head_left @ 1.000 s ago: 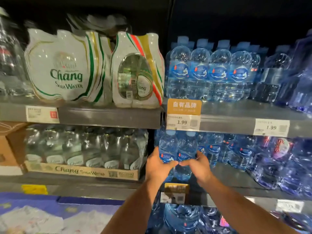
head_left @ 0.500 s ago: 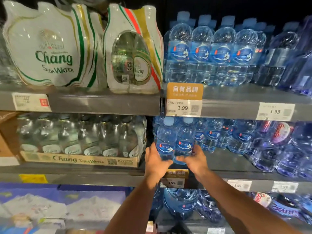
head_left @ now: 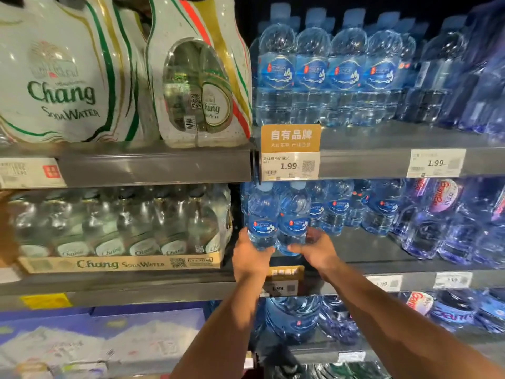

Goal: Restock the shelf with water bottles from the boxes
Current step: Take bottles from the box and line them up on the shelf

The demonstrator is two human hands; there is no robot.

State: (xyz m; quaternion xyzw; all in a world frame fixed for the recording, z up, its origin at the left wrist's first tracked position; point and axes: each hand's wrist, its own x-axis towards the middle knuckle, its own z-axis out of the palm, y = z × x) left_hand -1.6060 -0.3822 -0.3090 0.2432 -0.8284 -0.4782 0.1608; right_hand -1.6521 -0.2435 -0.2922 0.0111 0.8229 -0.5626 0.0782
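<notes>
Left hand is wrapping the left bottle, right hand is gripping its neighbour; both arms reaching forward, bottles probably touching.

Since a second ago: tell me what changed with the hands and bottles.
Little. The left hand still grips the left bottle and the right hand the right bottle, both upright at the front of the shelf. The fingertips, meeting before, have parted slightly. Nothing was taken or let go. Only the view shifted; the soda packs stayed put.
</notes>
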